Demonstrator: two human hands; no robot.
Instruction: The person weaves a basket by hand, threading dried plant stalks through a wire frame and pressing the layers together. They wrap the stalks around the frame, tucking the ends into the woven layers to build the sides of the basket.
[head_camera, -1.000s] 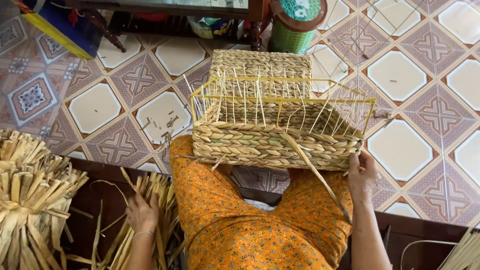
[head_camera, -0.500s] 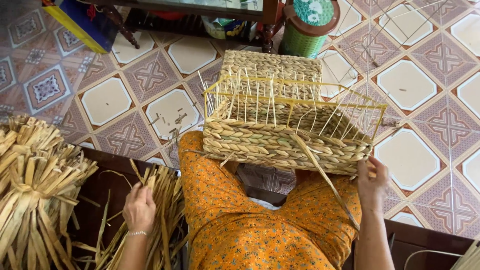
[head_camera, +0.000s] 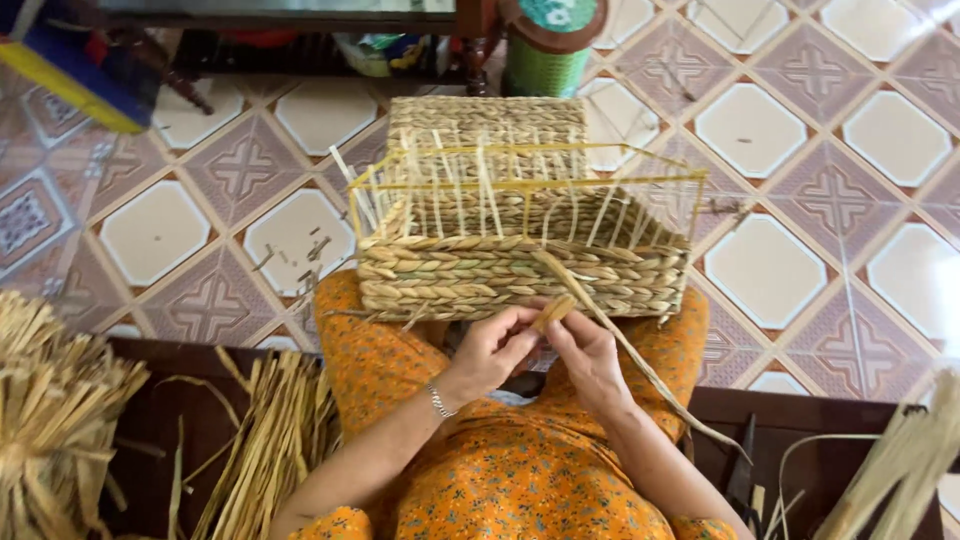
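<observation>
Now both hands (head_camera: 545, 350) have met, pinching the straw strand (head_camera: 553, 312).

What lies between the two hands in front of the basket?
In the head view, a dried straw strand runs between the left hand and right hand, both pinching it below the basket.
</observation>
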